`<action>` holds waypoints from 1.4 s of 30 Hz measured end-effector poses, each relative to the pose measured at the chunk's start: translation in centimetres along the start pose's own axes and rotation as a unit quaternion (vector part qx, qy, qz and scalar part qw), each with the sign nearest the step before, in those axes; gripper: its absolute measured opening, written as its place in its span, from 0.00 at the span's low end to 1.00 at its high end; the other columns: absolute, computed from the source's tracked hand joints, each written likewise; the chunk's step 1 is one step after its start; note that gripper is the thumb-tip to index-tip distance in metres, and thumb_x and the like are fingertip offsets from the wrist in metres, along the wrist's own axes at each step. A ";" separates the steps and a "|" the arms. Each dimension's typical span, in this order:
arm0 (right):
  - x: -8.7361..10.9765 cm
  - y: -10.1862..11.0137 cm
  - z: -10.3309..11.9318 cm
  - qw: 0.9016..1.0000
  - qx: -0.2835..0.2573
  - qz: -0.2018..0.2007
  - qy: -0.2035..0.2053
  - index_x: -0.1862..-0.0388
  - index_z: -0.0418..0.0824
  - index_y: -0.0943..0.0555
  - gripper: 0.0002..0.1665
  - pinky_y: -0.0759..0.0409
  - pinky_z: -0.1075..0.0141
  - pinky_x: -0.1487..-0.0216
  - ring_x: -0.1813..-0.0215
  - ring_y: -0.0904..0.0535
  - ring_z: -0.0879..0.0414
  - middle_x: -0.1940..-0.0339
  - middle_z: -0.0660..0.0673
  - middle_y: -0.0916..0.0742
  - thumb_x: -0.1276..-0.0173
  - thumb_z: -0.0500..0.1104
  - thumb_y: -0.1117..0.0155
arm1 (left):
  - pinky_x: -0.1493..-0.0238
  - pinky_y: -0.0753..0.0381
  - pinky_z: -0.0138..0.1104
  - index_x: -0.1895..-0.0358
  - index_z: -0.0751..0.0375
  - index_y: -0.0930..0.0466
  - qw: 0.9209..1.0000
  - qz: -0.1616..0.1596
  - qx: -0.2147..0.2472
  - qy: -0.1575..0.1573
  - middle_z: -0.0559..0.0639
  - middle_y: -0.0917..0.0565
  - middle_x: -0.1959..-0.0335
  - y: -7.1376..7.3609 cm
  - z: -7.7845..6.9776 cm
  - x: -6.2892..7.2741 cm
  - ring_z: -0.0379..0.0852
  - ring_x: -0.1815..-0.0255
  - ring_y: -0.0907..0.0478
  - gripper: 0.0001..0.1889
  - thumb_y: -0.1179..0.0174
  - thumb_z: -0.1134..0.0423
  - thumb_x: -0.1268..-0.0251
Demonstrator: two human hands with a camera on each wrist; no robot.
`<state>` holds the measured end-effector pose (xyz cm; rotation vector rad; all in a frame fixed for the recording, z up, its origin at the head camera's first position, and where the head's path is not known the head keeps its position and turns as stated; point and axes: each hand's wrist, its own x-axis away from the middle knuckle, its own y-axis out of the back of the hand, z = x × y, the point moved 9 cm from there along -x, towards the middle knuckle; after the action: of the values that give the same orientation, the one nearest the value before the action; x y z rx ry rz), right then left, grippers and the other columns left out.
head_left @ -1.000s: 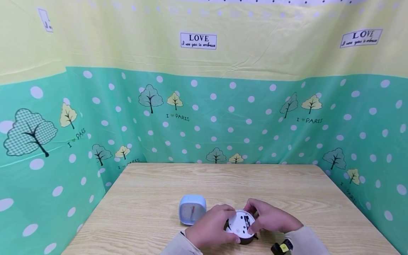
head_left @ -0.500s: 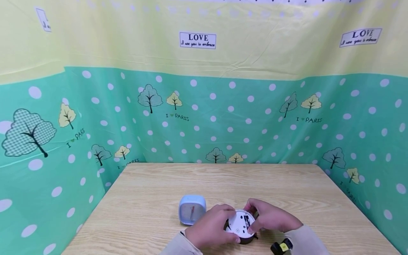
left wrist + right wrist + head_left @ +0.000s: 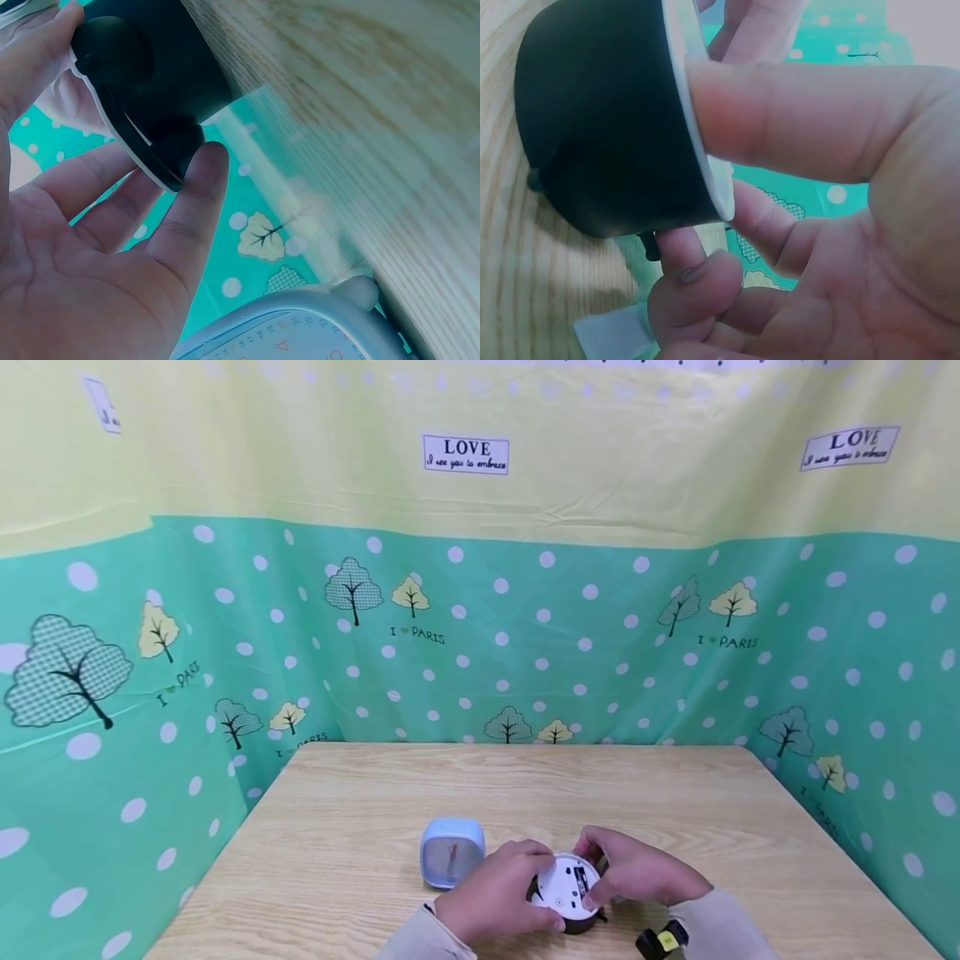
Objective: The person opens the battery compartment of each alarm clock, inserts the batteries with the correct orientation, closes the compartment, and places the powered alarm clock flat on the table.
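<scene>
A round black alarm clock [image 3: 557,887] lies face down on the wooden table, its white back with small knobs and a dark label turned up. My left hand [image 3: 498,891] holds its left side, thumb at the near rim and fingers around the far edge. From the right, my right hand [image 3: 637,870] grips the clock, the thumb pressed on the white back near the label. In the right wrist view that thumb [image 3: 780,120] lies over the white rim, other fingers curled below beside a short black peg [image 3: 651,246]. The clock's face is hidden.
A light-blue square clock [image 3: 453,853] stands upright just left of my left hand. A small white piece [image 3: 615,334] lies on the table below the right hand. A black device with a yellow label [image 3: 663,940] sits by my right cuff. Patterned curtains [image 3: 525,635] surround the table.
</scene>
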<state>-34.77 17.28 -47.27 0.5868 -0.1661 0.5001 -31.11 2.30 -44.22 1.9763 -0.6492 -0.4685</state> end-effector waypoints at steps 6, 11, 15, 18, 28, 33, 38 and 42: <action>0.1 -0.1 0.1 1.000 -0.004 0.000 -0.003 0.50 0.38 0.24 0.31 0.23 0.58 0.58 0.54 0.23 0.47 0.56 0.41 0.19 0.53 0.29 0.19 | 0.37 0.21 0.34 0.35 0.49 0.18 1.000 0.002 0.001 -0.001 0.39 0.21 0.35 -0.1 0.0 0.0 0.36 0.37 0.24 0.36 0.24 0.38 0.46; 0.1 0.0 0.0 1.000 -0.008 -0.003 -0.001 0.50 0.38 0.23 0.31 0.23 0.58 0.59 0.55 0.23 0.47 0.55 0.40 0.19 0.53 0.28 0.20 | 0.38 0.21 0.34 0.35 0.50 0.18 1.000 -0.003 -0.008 -0.009 0.40 0.20 0.35 0.0 -0.1 -0.1 0.36 0.37 0.24 0.36 0.25 0.38 0.45; 0.0 0.1 -0.1 1.000 -0.010 -0.004 -0.002 0.50 0.38 0.23 0.31 0.23 0.58 0.61 0.55 0.23 0.47 0.55 0.40 0.19 0.53 0.28 0.20 | 0.39 0.20 0.33 0.35 0.50 0.18 1.000 -0.003 -0.009 -0.011 0.40 0.20 0.36 0.0 -0.1 -0.1 0.35 0.38 0.24 0.35 0.25 0.38 0.45; 0.1 0.1 0.0 1.000 -0.011 -0.003 0.003 0.50 0.37 0.23 0.31 0.22 0.58 0.60 0.55 0.23 0.47 0.56 0.40 0.19 0.53 0.28 0.20 | 0.39 0.20 0.33 0.36 0.50 0.18 1.000 -0.003 -0.007 -0.010 0.39 0.20 0.36 0.0 -0.1 -0.1 0.35 0.39 0.24 0.35 0.25 0.38 0.45; 0.1 0.1 0.2 1.000 -0.022 -0.001 0.007 0.51 0.37 0.23 0.31 0.22 0.58 0.61 0.55 0.23 0.46 0.56 0.39 0.19 0.54 0.27 0.20 | 0.38 0.20 0.34 0.35 0.49 0.18 1.000 -0.002 -0.007 -0.008 0.39 0.21 0.35 0.0 0.0 0.0 0.36 0.37 0.25 0.36 0.25 0.37 0.46; 0.1 0.1 0.2 1.000 -0.015 -0.006 0.006 0.51 0.38 0.23 0.31 0.24 0.58 0.60 0.55 0.24 0.47 0.56 0.40 0.19 0.55 0.28 0.20 | 0.38 0.20 0.34 0.35 0.49 0.18 1.000 -0.002 -0.009 -0.011 0.40 0.21 0.35 0.0 0.0 0.0 0.36 0.37 0.25 0.36 0.25 0.37 0.46; 0.2 0.0 0.2 1.000 -0.021 -0.005 0.001 0.52 0.38 0.23 0.31 0.23 0.58 0.61 0.55 0.24 0.46 0.56 0.40 0.19 0.55 0.28 0.19 | 0.38 0.20 0.34 0.35 0.49 0.18 1.000 0.000 -0.006 -0.008 0.39 0.21 0.35 -0.1 0.0 0.0 0.35 0.38 0.25 0.36 0.24 0.37 0.46; 0.2 0.0 0.1 1.000 -0.025 -0.005 0.001 0.51 0.38 0.23 0.31 0.23 0.58 0.61 0.55 0.24 0.46 0.56 0.40 0.19 0.54 0.28 0.19 | 0.38 0.20 0.34 0.35 0.49 0.18 1.000 0.000 -0.004 -0.008 0.40 0.20 0.36 -0.1 0.0 0.0 0.35 0.38 0.24 0.36 0.24 0.38 0.46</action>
<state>-34.61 17.24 -47.13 0.5390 -0.1731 0.4854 -31.06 2.32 -44.28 1.9664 -0.6560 -0.4878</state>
